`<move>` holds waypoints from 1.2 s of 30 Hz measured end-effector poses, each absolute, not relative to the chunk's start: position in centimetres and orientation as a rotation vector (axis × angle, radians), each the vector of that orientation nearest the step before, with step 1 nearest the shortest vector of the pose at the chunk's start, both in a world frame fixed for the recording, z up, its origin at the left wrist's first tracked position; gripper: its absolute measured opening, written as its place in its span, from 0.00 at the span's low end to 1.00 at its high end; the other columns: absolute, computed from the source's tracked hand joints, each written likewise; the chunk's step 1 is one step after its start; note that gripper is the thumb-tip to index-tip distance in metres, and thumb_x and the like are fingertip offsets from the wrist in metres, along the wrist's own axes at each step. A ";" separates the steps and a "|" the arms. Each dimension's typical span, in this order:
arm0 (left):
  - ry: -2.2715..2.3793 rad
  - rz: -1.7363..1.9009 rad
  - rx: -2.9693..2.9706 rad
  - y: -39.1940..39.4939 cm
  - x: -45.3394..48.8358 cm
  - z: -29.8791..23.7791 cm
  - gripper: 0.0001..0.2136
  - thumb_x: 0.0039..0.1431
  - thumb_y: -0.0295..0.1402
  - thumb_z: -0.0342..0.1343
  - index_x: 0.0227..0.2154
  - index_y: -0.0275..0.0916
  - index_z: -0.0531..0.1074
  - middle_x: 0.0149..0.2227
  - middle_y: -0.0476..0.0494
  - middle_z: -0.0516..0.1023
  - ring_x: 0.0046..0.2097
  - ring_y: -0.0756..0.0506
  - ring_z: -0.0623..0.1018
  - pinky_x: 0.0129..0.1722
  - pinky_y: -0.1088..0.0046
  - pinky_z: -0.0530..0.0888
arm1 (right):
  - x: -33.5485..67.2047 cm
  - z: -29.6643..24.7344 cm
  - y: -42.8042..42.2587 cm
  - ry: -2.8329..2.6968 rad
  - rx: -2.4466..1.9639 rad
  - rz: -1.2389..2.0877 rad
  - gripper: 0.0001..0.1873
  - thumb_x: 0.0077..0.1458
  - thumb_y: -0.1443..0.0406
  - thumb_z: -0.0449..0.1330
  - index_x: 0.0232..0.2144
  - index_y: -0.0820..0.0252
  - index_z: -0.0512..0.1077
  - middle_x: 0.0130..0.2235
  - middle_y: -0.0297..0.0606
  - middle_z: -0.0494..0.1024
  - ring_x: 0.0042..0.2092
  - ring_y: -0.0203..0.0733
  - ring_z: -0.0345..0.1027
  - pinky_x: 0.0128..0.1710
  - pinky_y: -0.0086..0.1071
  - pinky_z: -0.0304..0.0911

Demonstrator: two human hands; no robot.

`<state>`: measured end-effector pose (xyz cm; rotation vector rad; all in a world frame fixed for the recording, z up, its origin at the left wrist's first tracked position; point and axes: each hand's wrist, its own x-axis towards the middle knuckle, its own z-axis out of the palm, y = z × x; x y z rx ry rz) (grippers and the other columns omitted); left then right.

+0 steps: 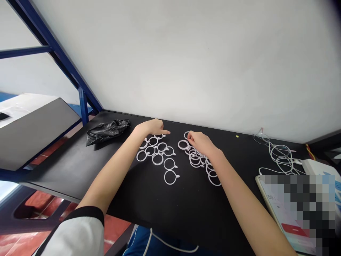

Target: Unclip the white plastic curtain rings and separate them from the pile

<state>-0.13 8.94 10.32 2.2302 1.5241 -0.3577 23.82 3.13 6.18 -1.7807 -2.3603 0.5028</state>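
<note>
Two groups of white plastic rings lie on a black table [149, 199]. The left group [160, 156] is spread out flat, ring beside ring. The right group [198, 160] is a heap. My left hand [153, 128] rests at the far edge of the left group, fingers curled with the index finger stretched out over a ring there. My right hand [199, 142] lies palm down on the far part of the heap, fingers bent and pinching at a ring [183, 144].
A crumpled black plastic bag [106, 131] lies at the table's far left. White cables [279, 154] and a white device [319, 167] sit at the right, with a phone [287, 217] at the near right. A blue metal frame [82, 103] stands left. A white wall is behind.
</note>
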 end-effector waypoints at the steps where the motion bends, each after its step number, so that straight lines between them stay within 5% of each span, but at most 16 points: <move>1: 1.526 -0.354 2.232 8.9 -0.2 10.4 0.28 0.58 0.57 0.49 0.36 0.35 0.79 0.40 0.35 0.82 0.37 0.40 0.79 0.34 0.69 0.71 | 23.9 6.3 3.2 -2.355 -1.773 0.504 0.06 0.61 0.68 0.51 0.33 0.58 0.67 0.31 0.36 0.74 0.29 0.37 0.61 0.29 0.32 0.50; 7: 1.516 -0.171 2.324 8.7 -0.3 11.2 0.25 0.63 0.52 0.47 0.37 0.34 0.78 0.40 0.34 0.82 0.39 0.41 0.79 0.39 0.68 0.72 | 23.9 8.8 2.6 -2.243 -1.635 0.502 0.07 0.65 0.63 0.51 0.34 0.56 0.64 0.26 0.30 0.68 0.27 0.35 0.58 0.31 0.31 0.53; 10: 1.317 0.420 2.381 7.4 0.1 12.7 0.26 0.66 0.51 0.44 0.47 0.34 0.74 0.44 0.36 0.80 0.43 0.43 0.78 0.45 0.68 0.73 | 23.4 11.4 1.0 -2.070 -1.360 0.617 0.09 0.66 0.58 0.51 0.36 0.55 0.64 0.21 0.23 0.54 0.23 0.32 0.51 0.27 0.29 0.51; 15: 0.638 1.053 2.282 3.8 2.0 15.3 0.26 0.66 0.52 0.47 0.54 0.35 0.66 0.40 0.41 0.78 0.40 0.48 0.78 0.43 0.71 0.75 | 22.2 15.7 -2.9 -1.955 -1.036 0.483 0.05 0.65 0.61 0.55 0.36 0.55 0.66 0.18 0.20 0.52 0.20 0.30 0.45 0.23 0.28 0.47; 23: 0.271 1.505 2.281 1.7 4.3 15.1 0.21 0.64 0.52 0.52 0.46 0.39 0.66 0.33 0.50 0.74 0.29 0.54 0.74 0.28 0.79 0.72 | 21.8 18.5 -6.3 -1.999 -0.955 0.140 0.04 0.63 0.64 0.59 0.34 0.52 0.70 0.17 0.22 0.56 0.19 0.30 0.50 0.19 0.28 0.50; 26: 0.256 1.551 2.259 0.9 4.4 15.6 0.21 0.65 0.54 0.50 0.46 0.40 0.66 0.30 0.52 0.71 0.28 0.54 0.72 0.27 0.79 0.72 | 22.2 19.0 -6.8 -2.000 -0.915 0.102 0.02 0.62 0.64 0.62 0.36 0.50 0.72 0.17 0.22 0.62 0.19 0.30 0.54 0.20 0.28 0.54; 32: 0.198 1.553 2.195 -1.0 4.4 16.5 0.20 0.67 0.52 0.48 0.45 0.39 0.67 0.29 0.52 0.68 0.27 0.55 0.70 0.26 0.79 0.71 | 23.8 20.2 -7.3 -1.960 -0.910 0.187 0.15 0.52 0.64 0.70 0.42 0.48 0.74 0.24 0.23 0.74 0.22 0.31 0.66 0.24 0.29 0.65; 36: 0.153 1.603 2.279 -1.4 4.7 16.2 0.22 0.67 0.54 0.46 0.47 0.40 0.65 0.31 0.50 0.70 0.27 0.53 0.71 0.25 0.78 0.72 | 24.6 21.0 -7.9 -2.009 -0.955 0.152 0.11 0.51 0.62 0.71 0.38 0.48 0.77 0.31 0.28 0.80 0.25 0.35 0.72 0.25 0.32 0.69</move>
